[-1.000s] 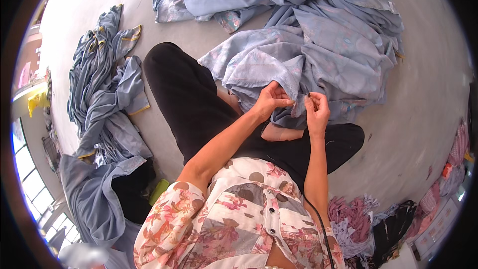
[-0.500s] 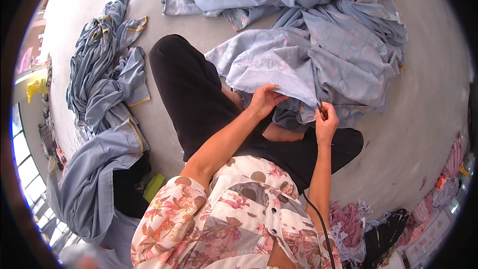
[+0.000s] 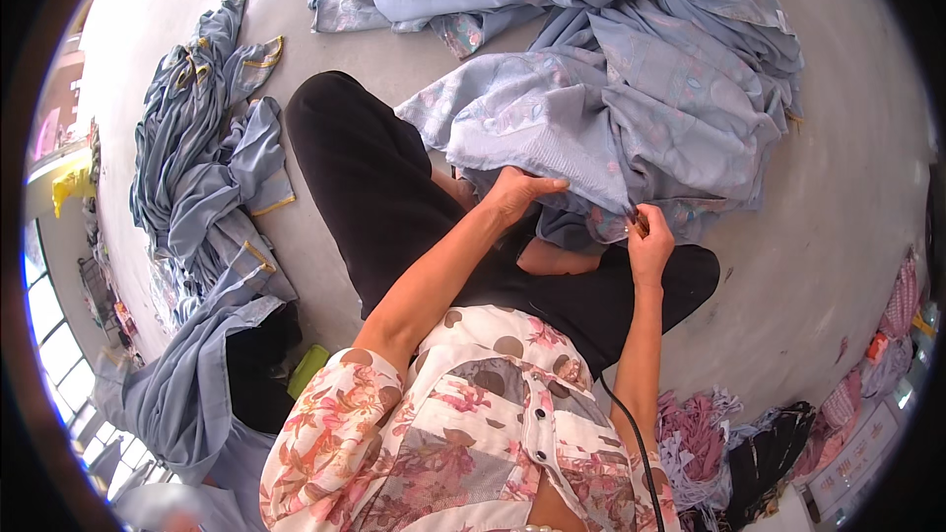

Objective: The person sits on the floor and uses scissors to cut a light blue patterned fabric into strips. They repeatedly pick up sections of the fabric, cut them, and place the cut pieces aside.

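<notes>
Blue-grey patterned fabric (image 3: 631, 108) is heaped on the concrete floor (image 3: 828, 266) ahead, its near edge draped over the lap. Edge is gripped by left hand (image 3: 517, 192), fingers curled over the hem. Right hand (image 3: 648, 241) is pinched shut on the same edge; a small dark tool seems held, cannot be told for sure. Second blue fabric pile (image 3: 202, 167) is spread far left, well apart. Pink and dark scraps (image 3: 729, 433) are piled lower right. Bare floor is seen right of the heap.

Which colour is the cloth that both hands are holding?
The cloth is pale grey-blue with a faint floral pattern, seen in the head view.
</notes>
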Demonstrator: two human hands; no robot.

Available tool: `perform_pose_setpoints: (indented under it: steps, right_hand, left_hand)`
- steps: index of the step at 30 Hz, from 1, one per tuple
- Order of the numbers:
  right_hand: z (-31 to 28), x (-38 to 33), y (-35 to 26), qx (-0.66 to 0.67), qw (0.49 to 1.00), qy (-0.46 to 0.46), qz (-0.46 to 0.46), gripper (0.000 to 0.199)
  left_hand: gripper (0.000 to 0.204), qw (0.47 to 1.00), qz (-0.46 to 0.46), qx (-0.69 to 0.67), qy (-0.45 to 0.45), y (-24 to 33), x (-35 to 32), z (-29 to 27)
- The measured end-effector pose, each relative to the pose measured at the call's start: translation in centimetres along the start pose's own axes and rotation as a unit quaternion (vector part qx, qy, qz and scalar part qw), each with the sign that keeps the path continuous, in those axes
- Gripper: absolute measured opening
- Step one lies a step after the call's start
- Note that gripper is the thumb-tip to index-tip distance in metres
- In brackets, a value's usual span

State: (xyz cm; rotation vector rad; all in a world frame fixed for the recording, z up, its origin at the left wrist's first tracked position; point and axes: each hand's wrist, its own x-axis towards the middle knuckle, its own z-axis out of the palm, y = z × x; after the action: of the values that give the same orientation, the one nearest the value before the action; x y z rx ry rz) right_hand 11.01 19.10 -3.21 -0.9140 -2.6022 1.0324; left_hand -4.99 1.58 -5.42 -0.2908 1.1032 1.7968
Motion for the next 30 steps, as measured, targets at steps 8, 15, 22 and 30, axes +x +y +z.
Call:
perform_pose_setpoints:
  steps: [8, 15, 22, 30]
  right_hand:
    - [1.8, 1.9, -5.3, 0.117, 0.991, -0.049, -0.034, 0.024]
    - [3.3, 2.1, -5.5, 0.180, 0.981, -0.061, -0.032, 0.024]
    - [2.9, 2.9, -6.5, 0.076, 0.988, -0.047, -0.123, 0.020]
    - [2.5, 2.4, -5.8, 0.157, 0.987, 0.000, -0.019, 0.021]
  left_hand:
    - [0.051, 1.000, 0.002, 0.012, 0.005, 1.8, -0.6, 1.1]
    - [0.046, 0.999, -0.035, -0.005, -0.030, 2.3, -0.6, 0.5]
    - [0.042, 0.998, 0.011, 0.052, -0.040, 2.2, -0.6, 0.8]
    - [0.064, 0.995, 0.048, 0.088, -0.024, 3.4, -1.3, 1.9]
